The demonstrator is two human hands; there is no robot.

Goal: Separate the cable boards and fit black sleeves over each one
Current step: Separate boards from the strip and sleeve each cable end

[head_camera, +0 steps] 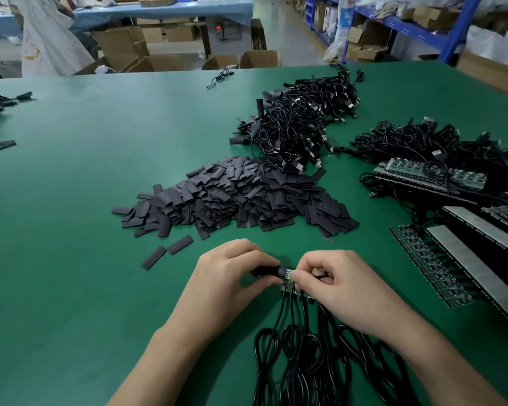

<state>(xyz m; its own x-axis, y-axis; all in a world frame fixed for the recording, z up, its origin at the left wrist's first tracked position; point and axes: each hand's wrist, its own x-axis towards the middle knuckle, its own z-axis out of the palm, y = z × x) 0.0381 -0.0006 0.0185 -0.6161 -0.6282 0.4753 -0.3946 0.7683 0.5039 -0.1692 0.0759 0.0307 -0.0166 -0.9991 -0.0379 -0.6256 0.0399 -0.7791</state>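
My left hand [232, 276] pinches a black sleeve [272, 271] whose open end meets a small green cable board [289, 273]. My right hand [332, 284] pinches that board and its thin wire from the right. Just below the hands lies a short strip of joined boards [298, 293], and its black cables [305, 356] run down toward me in loops. A large heap of loose black sleeves [235, 197] lies on the green table beyond the hands.
A pile of sleeved cables [302, 124] sits at the back centre. Unseparated board strips with cables [440, 174] and grey-backed panels [475, 259] fill the right side. Two stray sleeves [167, 253] lie to the left of my left hand. Cardboard boxes and shelves stand beyond the table.
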